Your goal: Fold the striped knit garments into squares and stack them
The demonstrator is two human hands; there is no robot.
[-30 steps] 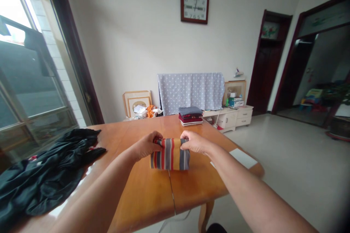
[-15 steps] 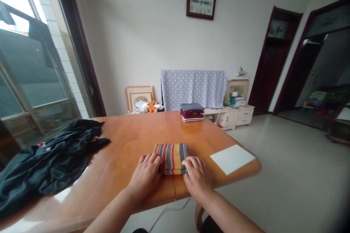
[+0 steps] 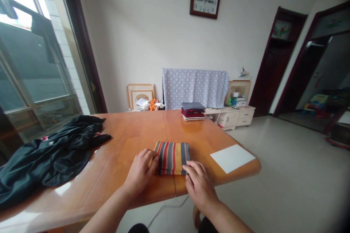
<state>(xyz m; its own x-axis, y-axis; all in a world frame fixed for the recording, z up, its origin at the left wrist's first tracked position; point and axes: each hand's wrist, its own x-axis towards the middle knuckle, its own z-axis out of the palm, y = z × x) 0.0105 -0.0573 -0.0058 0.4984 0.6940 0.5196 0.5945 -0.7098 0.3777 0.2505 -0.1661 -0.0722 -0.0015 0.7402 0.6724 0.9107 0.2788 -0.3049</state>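
A folded striped garment (image 3: 172, 157), in yellow, grey and red, lies flat as a small bundle near the table's front edge. My left hand (image 3: 142, 169) is at its left side, fingertips against the edge, thumb apart from the fingers. On the opposite side, my right hand (image 3: 200, 180) touches the front right corner with loosely stretched fingers. Neither hand is closed round the cloth. Farther back stands a neat stack of folded clothes (image 3: 193, 111), grey on top, with dark red and striped layers below.
The wooden table (image 3: 131, 134) carries a heap of dark clothing (image 3: 62, 153) on the left. A white sheet (image 3: 232, 158) lies near the right corner. Behind the table are a polka-dot cloth (image 3: 195, 87) and a low white cabinet (image 3: 237, 118).
Both hands have loosened from the garment's sides; the left has drawn slightly left and the right has slid slightly down. The garment looks a little flatter and wider. The view has shifted slightly.
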